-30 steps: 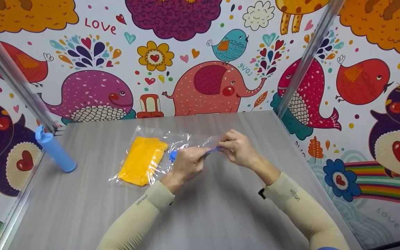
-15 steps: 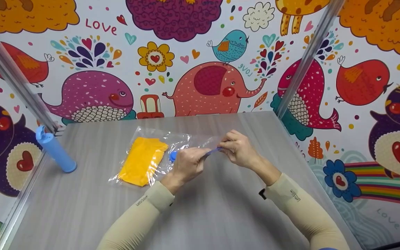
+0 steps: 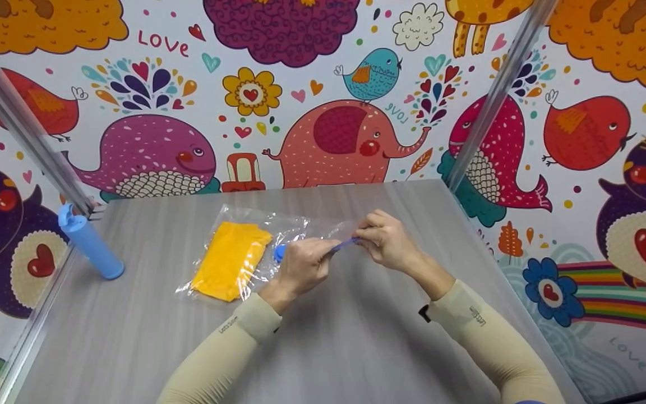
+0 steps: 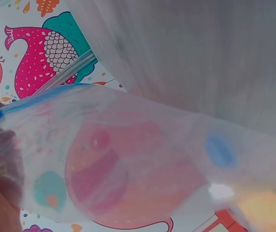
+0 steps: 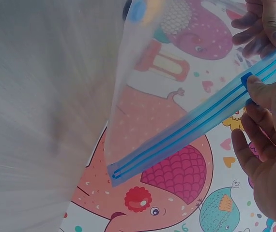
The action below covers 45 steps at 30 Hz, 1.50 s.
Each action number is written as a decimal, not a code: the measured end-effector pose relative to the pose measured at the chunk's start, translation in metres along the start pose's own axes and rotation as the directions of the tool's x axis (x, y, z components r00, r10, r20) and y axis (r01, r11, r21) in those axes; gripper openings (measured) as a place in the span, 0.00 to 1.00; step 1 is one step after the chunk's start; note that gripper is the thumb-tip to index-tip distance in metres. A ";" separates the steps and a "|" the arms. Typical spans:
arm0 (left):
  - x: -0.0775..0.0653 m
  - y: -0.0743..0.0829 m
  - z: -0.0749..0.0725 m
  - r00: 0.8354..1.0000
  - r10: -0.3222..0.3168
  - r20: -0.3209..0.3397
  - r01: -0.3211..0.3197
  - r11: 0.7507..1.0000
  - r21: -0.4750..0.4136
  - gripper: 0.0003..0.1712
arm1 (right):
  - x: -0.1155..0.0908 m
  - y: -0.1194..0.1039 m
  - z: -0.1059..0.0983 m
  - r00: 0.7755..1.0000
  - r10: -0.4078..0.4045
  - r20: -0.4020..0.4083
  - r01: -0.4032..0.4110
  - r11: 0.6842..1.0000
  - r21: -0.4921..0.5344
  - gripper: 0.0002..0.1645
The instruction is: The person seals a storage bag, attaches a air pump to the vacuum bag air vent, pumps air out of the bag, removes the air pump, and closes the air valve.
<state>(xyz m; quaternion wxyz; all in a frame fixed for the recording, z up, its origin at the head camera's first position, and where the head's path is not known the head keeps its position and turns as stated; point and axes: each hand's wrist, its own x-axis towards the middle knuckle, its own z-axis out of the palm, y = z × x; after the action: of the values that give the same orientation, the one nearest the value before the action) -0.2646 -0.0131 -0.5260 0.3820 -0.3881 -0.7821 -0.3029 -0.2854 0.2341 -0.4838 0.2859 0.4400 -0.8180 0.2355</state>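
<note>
Found in the left hand (image 3: 303, 264): a narrow pinch on the upper edge of a clear zip-lock bag (image 3: 289, 224), thumb set at the blue zip track (image 5: 176, 128), fingertips partly behind the film. Found in the right hand (image 3: 386, 238): an equally tight pinch on the same track, thumb (image 5: 261, 93) pressed to the small blue slider (image 5: 246, 79). Observed lower on the right hand: remaining fingers (image 5: 244, 150) loosely bent and slightly parted.

Noted between the hands: a short span of track, raised above the desk (image 3: 345, 348) and nearly edge-on in the head view. Traced past the right hand, in its wrist view, to the bag's corner. Cannot tell whether sealed on either side of the slider.

Located the bag with its mouth edge lifted in both hands and its far part lying on the desk, to the left of the left hand. Seen inside that far part: a yellow folded item (image 3: 232, 261), flat. Seen through the film, between yellow item and left hand: a blue round piece (image 4: 220, 151), partly hidden by the hand in the head view.

Recorded well apart, at the desk's left side: a light-blue bottle (image 3: 96, 249), standing. Recorded on both forearms: cream sleeves (image 3: 216, 359) with dark lettering.
</note>
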 end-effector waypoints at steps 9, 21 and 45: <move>0.000 0.000 -0.002 1.000 0.002 -0.009 -0.002 1.000 0.021 0.07 | 0.000 0.002 0.000 1.000 -0.019 -0.002 0.019 0.999 -0.027 0.07; 0.000 0.002 -0.005 1.000 -0.008 0.000 0.008 1.000 0.030 0.05 | -0.001 0.004 0.000 1.000 -0.010 -0.005 0.010 0.999 -0.031 0.08; -0.001 0.004 -0.009 1.000 -0.012 0.011 0.012 1.000 0.026 0.07 | -0.004 0.009 0.002 1.000 -0.019 -0.004 0.019 0.998 -0.051 0.07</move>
<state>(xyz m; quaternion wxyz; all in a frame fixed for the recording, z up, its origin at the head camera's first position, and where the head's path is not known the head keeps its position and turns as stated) -0.2581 -0.0182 -0.5215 0.3808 -0.3800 -0.7905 -0.2929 -0.2918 0.2398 -0.4891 0.3014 0.4398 -0.8188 0.2128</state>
